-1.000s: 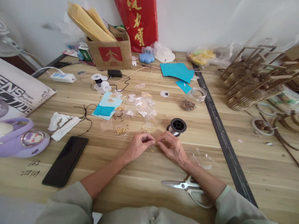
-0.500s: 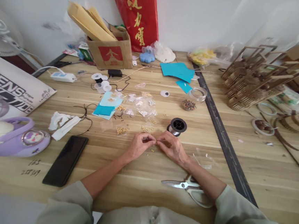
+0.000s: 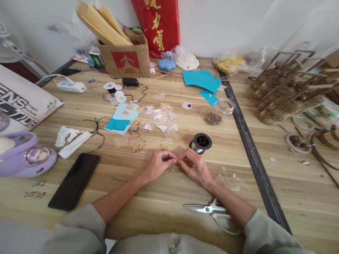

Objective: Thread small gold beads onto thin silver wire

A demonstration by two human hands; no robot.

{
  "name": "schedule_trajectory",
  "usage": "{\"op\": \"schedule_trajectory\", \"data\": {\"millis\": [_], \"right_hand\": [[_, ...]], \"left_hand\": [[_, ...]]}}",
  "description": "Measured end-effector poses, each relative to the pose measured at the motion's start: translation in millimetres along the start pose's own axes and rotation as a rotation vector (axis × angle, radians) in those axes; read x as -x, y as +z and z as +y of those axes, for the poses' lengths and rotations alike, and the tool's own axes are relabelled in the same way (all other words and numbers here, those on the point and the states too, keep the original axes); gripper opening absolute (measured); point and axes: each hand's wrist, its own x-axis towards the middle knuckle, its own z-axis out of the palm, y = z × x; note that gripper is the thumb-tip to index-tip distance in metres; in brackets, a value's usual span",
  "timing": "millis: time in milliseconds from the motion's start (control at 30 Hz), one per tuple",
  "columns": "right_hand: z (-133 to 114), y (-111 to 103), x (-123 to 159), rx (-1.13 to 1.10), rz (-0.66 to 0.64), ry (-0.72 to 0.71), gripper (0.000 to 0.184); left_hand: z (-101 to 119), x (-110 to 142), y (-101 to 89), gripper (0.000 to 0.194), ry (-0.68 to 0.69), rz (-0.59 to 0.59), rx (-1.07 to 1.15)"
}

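My left hand [image 3: 160, 165] and my right hand [image 3: 194, 166] meet at their fingertips over the middle of the table, both pinched closed. Whatever lies between the fingertips is too small to make out. Just below them are a few loose gold beads [image 3: 173, 170] on the wood. A black spool of thin clear line [image 3: 200, 142] stands right behind my right hand. Beyond my left hand lie small piles of gold beads [image 3: 138, 147] on clear plastic. Under my right forearm rests a pair of scissors [image 3: 208, 210], its blades pointing left.
A black phone [image 3: 74, 182] and a purple bottle [image 3: 33, 156] are at left. Small bags of silvery beads [image 3: 162, 118] lie behind my hands, near a dish of dark beads [image 3: 214, 118]. Bamboo baskets [image 3: 282, 93] stand at far right, past a black strip [image 3: 252, 162].
Almost nothing differs. Both hands keep their place with fingertips together, and the things on the table have not moved.
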Motion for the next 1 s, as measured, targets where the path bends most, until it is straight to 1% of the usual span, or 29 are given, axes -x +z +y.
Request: {"op": "schedule_trajectory", "data": {"millis": [267,500,733,867,1000], "right_hand": [[-0.2,-0.7,-0.5,-0.025,0.011,0.014,0.012],[-0.5,-1.2,-0.4,-0.003,0.022,-0.030,0.011],[4.4,0.8,1.8,0.062,0.024,-0.084,0.009],[5.8,1.1,1.6,0.116,0.011,-0.091,0.008],[6.5,0.5,1.1,0.099,0.008,-0.088,0.007]], "left_hand": [[0.6,0.3,-0.8,0.007,-0.006,-0.018,-0.027],[-3.3,-0.7,-1.2,0.011,0.003,-0.030,-0.042],[1.1,-0.7,-1.5,0.013,-0.007,-0.049,-0.029],[2.8,-1.1,-2.8,0.019,-0.037,-0.073,0.006],[1.6,-2.1,-5.0,0.027,-0.069,-0.105,0.054]]}}
